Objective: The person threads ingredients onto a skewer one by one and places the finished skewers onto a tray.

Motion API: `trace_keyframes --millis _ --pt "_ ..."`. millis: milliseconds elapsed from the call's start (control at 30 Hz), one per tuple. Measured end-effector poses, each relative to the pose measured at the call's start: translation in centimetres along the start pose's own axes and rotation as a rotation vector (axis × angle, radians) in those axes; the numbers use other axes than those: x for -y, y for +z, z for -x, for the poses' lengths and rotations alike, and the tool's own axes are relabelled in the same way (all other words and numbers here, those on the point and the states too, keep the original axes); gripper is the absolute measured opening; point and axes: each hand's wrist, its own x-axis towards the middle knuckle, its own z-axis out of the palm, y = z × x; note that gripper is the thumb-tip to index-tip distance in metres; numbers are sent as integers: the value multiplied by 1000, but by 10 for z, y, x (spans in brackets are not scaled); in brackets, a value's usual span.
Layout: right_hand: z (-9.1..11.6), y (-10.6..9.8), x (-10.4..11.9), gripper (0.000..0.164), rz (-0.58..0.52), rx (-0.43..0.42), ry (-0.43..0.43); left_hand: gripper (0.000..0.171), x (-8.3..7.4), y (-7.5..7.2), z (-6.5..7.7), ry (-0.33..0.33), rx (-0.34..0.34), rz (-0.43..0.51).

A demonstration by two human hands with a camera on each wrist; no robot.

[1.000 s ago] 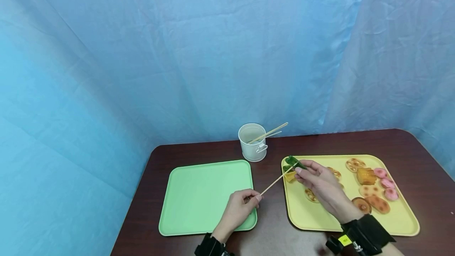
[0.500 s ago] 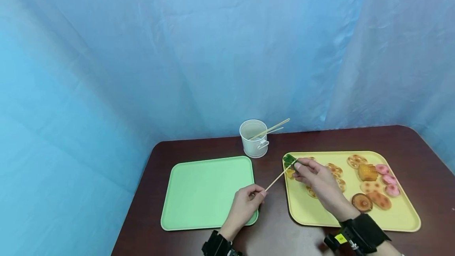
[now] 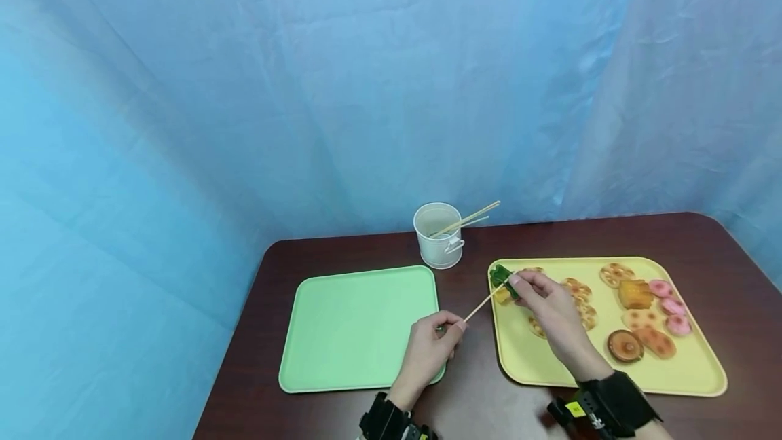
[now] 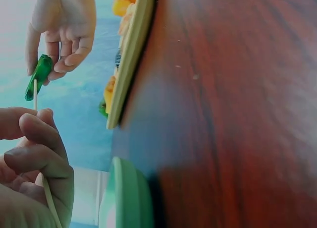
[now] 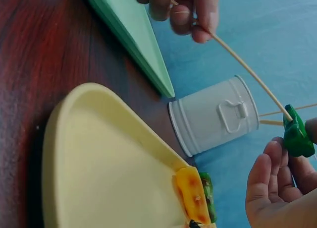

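My left hand [image 3: 430, 345] pinches a thin wooden skewer [image 3: 482, 305] between thumb and fingers, above the right edge of the green tray. Part of the skewer's lower end runs through the curled fingers in the left wrist view. Over the yellow tray's left corner, my right hand [image 3: 552, 311] pinches a glossy green pepper piece [image 4: 38, 78] by its edge. The skewer's far end meets that pepper piece [image 5: 296, 134]; how deep it goes in cannot be told. Below lie a yellow piece with brown marks [image 5: 192, 191] and another green piece [image 5: 208, 193].
The green tray [image 3: 348, 331] stands left, the yellow tray [image 3: 550, 375] right with several toy foods, such as a mushroom-like disc [image 3: 625, 346] and pink rings [image 3: 677, 324]. A white bucket [image 3: 438, 240] holding skewers [image 3: 473, 216] stands behind them on the dark table [image 3: 586, 233].
The left hand has shifted slightly right, towards the right hand, with the skewer. Both hands keep their pinch, and the pepper piece has turned a little. The head view has tilted slightly.
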Motion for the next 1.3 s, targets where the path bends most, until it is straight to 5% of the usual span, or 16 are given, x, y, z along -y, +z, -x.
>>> trace_keyframes --millis 367,800,1300 --pt "1 7 4 51 -42 -49 -37 18 -8 4 -8 22 -27 -22" --pt "3 13 8 43 153 18 -10 18 -11 -5 -10 38 -35 -23" --pt "8 24 6 40 154 101 -7 18 -9 1 -11 46 -88 -3"
